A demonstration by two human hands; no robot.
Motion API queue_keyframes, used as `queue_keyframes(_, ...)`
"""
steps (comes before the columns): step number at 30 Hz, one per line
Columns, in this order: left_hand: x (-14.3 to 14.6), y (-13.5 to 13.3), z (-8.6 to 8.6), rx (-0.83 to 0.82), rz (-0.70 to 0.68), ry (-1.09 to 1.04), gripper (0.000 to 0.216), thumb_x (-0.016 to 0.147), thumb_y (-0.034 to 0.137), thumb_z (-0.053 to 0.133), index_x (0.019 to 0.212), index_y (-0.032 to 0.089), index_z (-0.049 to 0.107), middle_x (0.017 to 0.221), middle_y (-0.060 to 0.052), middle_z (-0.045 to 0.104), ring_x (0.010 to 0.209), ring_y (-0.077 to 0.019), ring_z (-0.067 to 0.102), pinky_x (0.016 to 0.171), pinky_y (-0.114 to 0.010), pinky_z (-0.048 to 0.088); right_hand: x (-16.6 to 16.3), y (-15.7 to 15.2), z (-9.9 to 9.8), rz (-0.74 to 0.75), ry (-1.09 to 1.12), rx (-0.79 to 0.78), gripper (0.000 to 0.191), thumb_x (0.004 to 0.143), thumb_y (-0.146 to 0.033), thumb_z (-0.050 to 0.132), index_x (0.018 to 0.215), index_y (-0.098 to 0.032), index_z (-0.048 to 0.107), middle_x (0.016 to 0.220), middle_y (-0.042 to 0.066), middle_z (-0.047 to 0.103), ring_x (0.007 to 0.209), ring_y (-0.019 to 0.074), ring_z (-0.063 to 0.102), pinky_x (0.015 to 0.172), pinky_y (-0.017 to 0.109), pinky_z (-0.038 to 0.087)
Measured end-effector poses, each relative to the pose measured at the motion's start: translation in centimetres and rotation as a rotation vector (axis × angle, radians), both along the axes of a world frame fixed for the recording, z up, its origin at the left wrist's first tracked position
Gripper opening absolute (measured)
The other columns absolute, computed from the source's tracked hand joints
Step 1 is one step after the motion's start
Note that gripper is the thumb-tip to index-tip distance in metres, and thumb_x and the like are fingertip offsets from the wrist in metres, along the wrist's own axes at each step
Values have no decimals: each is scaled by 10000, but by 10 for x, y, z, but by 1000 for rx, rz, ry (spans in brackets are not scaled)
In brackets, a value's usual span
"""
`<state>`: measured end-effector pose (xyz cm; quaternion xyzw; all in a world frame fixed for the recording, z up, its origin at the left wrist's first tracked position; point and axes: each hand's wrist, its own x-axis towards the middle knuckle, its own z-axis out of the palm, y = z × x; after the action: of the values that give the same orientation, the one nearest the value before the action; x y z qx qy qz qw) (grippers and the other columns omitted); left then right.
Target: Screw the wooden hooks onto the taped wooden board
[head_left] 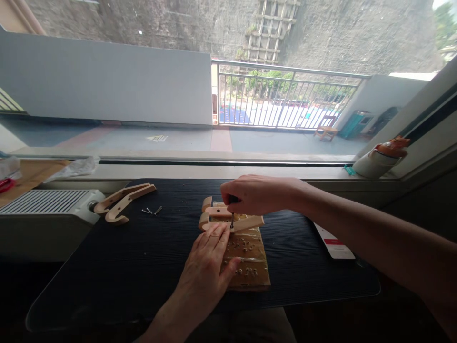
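Note:
My right hand (246,194) is closed round the dark handle of a screwdriver (232,220), which stands upright with its tip at a hole in a wooden hook (250,223). Fingers outstretched, my left hand (210,255) lies flat across that hook's near side and on the board (250,259) beneath it. The board is brown, wrapped in shiny clear film or tape, and marked with many small holes. Just beyond, a second wooden hook (218,210) rests on the board, partly hidden by my right hand. Whether a screw sits under the tip is too small to tell.
On the black table (150,267), two more wooden hooks (123,202) lie at the left, with several screws (152,210) beside them. A phone (335,242) lies under my right forearm. A white slatted box (53,205) stands at the left edge, and a pot (378,159) on the windowsill.

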<state>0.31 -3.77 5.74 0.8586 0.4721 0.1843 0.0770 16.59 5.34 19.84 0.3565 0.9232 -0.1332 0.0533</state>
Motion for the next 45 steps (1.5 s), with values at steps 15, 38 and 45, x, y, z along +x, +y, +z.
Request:
queue_keyframes(15,20,3,-5,4,40,-22,500,907,401,375,1324,128,413,1401,-110,414,1323,-259,304,1100,-523,174,3,1,-3,-20,-63,95,160,747,-286,514,805,-175,613,725,26,614,609,122,470,524,247,308)
queue_keyframes(38,24,3,-18,71,90,-46,490,914,387,366,1332,134,407,1399,-81,422,1324,-242,307,1115,-498,154,1,-9,13,-11,-150,81,267,793,-270,484,1000,-170,620,770,48,625,597,117,463,501,244,275)
queue_keyframes(45,23,2,-19,88,92,-51,490,910,384,375,1330,134,410,1389,-91,434,1315,-251,324,1108,-504,173,3,-9,16,13,-108,41,199,788,-162,460,879,-180,635,803,42,626,663,124,488,553,245,310)
